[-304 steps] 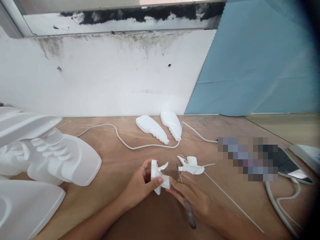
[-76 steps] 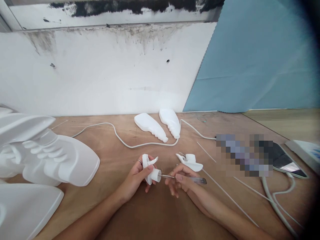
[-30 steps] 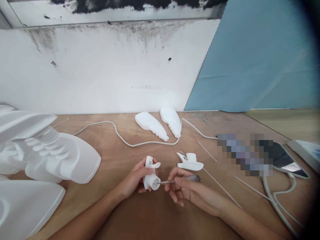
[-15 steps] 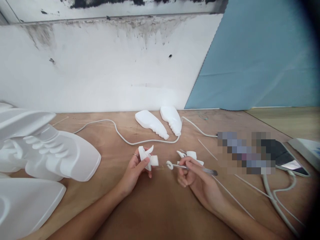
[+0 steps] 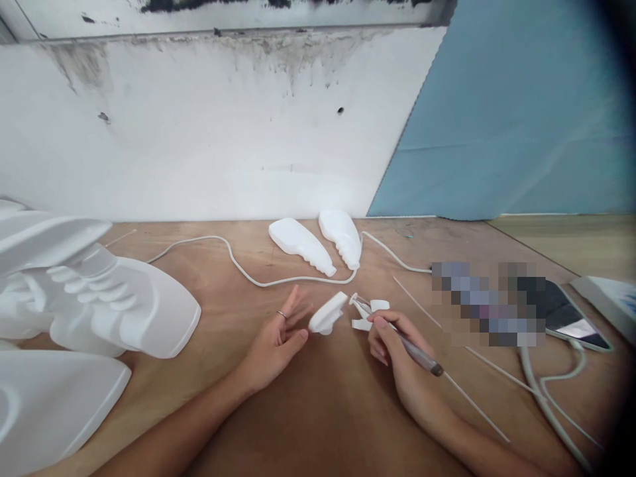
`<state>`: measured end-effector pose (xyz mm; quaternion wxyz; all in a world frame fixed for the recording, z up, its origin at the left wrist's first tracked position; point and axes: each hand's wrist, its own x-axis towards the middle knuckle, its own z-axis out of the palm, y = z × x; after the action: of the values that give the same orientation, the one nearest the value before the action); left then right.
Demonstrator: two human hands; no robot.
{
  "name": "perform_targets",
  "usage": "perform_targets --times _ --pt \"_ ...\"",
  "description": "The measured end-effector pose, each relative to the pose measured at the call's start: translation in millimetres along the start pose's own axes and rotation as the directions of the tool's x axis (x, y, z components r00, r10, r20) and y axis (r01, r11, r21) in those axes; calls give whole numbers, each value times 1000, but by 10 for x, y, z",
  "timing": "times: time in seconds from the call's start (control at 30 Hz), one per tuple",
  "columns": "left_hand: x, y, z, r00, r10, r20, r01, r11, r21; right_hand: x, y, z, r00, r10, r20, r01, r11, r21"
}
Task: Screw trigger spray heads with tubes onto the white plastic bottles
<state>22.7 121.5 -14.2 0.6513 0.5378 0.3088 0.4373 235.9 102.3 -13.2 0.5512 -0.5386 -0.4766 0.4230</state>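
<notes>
My left hand (image 5: 278, 344) has its fingers spread, with a ring on one of them. Just off its thumb is a small white moulded plastic part (image 5: 328, 314); whether the thumb touches it I cannot tell. My right hand (image 5: 400, 341) is closed round a slim grey metal-handled tool (image 5: 416, 352), held like a pen and pointing up to the left. At the tool's tip sits a small white curl or ring-shaped piece (image 5: 353, 299). Behind the right fingers lies another white plastic part (image 5: 380, 305), partly hidden by the hand and tool.
Two white grooved handle-like pieces (image 5: 301, 245) lie near the wall, beside a white cable (image 5: 268, 283). Large white moulded pieces (image 5: 149, 311) are piled at left. At right are thin white rods (image 5: 474, 403), a blurred patch, and a phone (image 5: 571, 318) with a cord.
My left hand has let go of the white part, which now stands right of its opened fingers. My right hand has shifted right, and the tool now tilts up to the left.
</notes>
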Motion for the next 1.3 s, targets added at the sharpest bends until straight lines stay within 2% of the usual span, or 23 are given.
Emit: perform_targets --times 0.2,0.27,0.37,0.5,0.57,0.7,0.87,1.07,1.3 --pt "-27 2 18 999 37 -2 -36 975 221 17 -23 -7 999 49 23 -48 998 -38" --pt "-42 23 30 994 108 -10 -99 943 317 10 -49 2 998 40 52 -36 997 -70" --pt "-79 81 46 967 251 32 -228 809 542 -2 -83 15 994 49 94 -36 991 -129" --pt "-102 132 68 943 268 197 -320 575 752 -14 -109 12 994 59 93 -44 988 -149" --pt "-86 114 74 937 262 233 -340 519 784 -17 -109 5 994 66 83 -54 988 -143" --pt "-47 42 76 951 253 176 -283 491 824 -11 -86 -2 994 92 56 -86 991 -103" --pt "-43 9 75 967 222 123 -206 407 890 -6 -74 4 993 97 61 -91 991 -103" --pt "-40 -14 59 981 192 35 -111 402 909 -15 -95 0 995 86 58 -80 992 -99" --pt "-18 -6 18 981 185 65 -130 367 921 6 -91 2 996 67 52 -62 993 -105"
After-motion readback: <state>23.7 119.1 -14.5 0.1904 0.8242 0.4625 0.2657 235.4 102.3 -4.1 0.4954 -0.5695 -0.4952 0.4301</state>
